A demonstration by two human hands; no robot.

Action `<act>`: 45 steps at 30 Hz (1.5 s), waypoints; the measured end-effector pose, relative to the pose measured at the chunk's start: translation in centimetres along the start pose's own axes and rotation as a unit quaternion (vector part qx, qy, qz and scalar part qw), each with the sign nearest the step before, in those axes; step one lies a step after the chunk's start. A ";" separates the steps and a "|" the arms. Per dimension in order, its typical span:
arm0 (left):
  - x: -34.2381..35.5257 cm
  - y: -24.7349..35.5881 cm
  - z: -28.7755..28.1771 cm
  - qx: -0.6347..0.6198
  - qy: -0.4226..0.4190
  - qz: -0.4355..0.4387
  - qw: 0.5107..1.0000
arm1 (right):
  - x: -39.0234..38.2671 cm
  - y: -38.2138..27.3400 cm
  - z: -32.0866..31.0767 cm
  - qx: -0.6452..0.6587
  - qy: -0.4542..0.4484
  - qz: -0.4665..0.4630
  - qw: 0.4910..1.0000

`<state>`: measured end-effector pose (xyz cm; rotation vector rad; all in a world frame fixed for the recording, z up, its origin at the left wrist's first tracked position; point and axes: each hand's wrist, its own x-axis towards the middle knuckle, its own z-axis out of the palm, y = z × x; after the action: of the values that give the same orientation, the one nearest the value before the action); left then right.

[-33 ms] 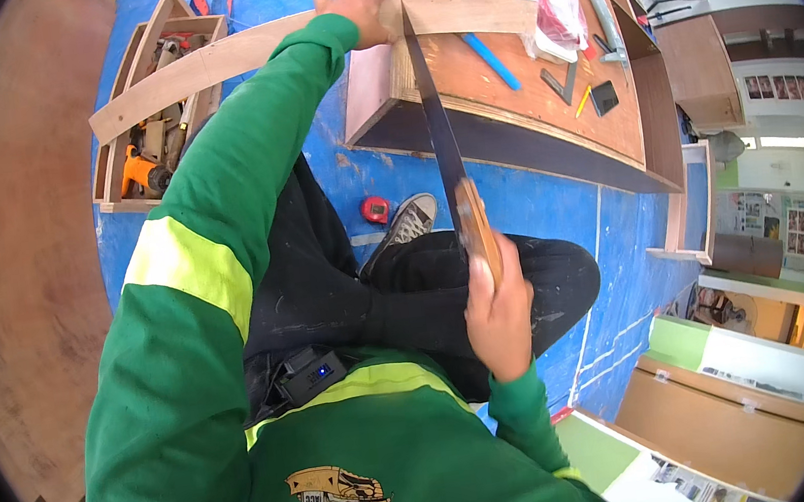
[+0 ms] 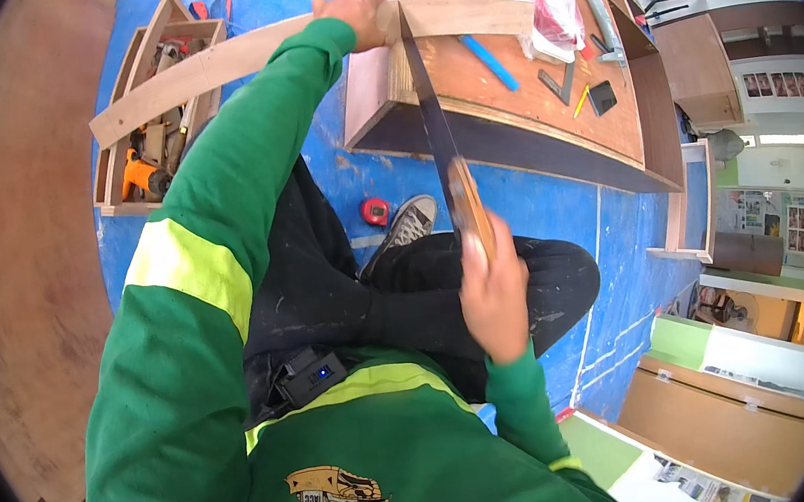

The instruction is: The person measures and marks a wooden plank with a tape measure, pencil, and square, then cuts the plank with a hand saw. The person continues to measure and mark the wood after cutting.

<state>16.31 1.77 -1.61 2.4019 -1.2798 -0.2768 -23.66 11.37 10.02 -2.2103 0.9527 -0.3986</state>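
A long, pale wooden strip [image 2: 231, 57] lies across the edge of a wooden cabinet [image 2: 521, 79], its left part reaching out over an open toolbox. My left hand [image 2: 353, 17] is closed around the strip at the cabinet's edge, pressing on it from above. Just right of those fingers, the dark blade of a handsaw [image 2: 434, 113] crosses the strip. How deep the teeth sit in the wood, I cannot tell. My right hand [image 2: 494, 290] grips the saw's wooden handle above my bent knee.
The wooden toolbox [image 2: 104, 176] holds an orange power tool [image 2: 143, 173]. On the cabinet lie a blue stick-like tool [image 2: 490, 62], a yellow pencil [image 2: 582, 100], a dark square [image 2: 602, 97] and a plastic bag [image 2: 548, 11]. A red tape measure [image 2: 375, 211] rests on the blue floor sheet [image 2: 558, 223] beside my shoe.
The saw and my right hand have moved slightly forward, away from my body. My left hand and the wooden strip stay nearly in place.
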 end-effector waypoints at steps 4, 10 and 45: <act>0.7 -1.0 -0.3 0.008 -0.002 0.000 1.000 | 13.4 0.6 4.1 -0.009 -0.006 -0.067 0.998; -1.4 -1.7 -6.4 0.050 0.107 -0.033 0.992 | 16.3 -2.6 5.4 0.006 0.043 -0.142 0.989; -7.5 -7.1 -7.0 0.063 0.220 -0.108 0.967 | 13.6 -5.6 8.1 0.029 -0.019 -0.280 0.959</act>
<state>19.93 13.28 1.49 2.5187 -0.8573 0.2765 -7.30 8.04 8.21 -2.3981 0.2693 -0.6275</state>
